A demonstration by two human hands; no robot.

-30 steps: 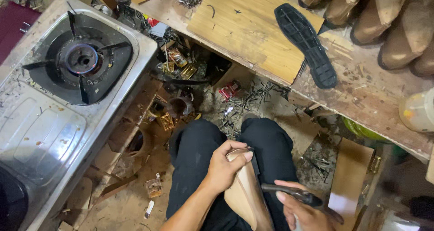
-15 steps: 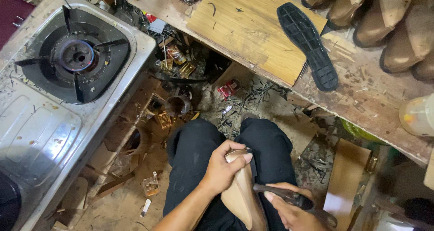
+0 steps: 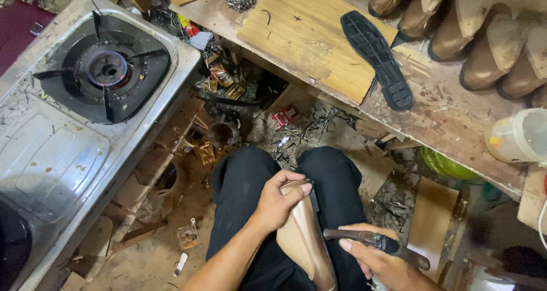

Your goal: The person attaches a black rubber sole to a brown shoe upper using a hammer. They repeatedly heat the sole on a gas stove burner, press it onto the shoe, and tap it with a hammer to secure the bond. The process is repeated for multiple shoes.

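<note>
My left hand [image 3: 277, 203] grips the upper end of a tan shoe [image 3: 305, 240] that rests on my lap between black trouser legs. My right hand [image 3: 383, 262] holds a dark metal hand tool [image 3: 376, 242] by its handle; the tool's front end lies against the right side of the shoe. The shoe's lower end runs out of the picture at the bottom.
A steel gas stove [image 3: 85, 103] stands at the left. On the wooden bench [image 3: 456, 126] ahead lie a light wood board [image 3: 310, 40], a black shoe sole [image 3: 377, 57], a row of brown shoe lasts [image 3: 473, 35] and a plastic container [image 3: 518, 137]. Nails and scraps litter the floor [image 3: 307, 131].
The view has shifted slightly. My hands stay on the shoe, and the tool in my right hand has edged closer to the shoe's side.
</note>
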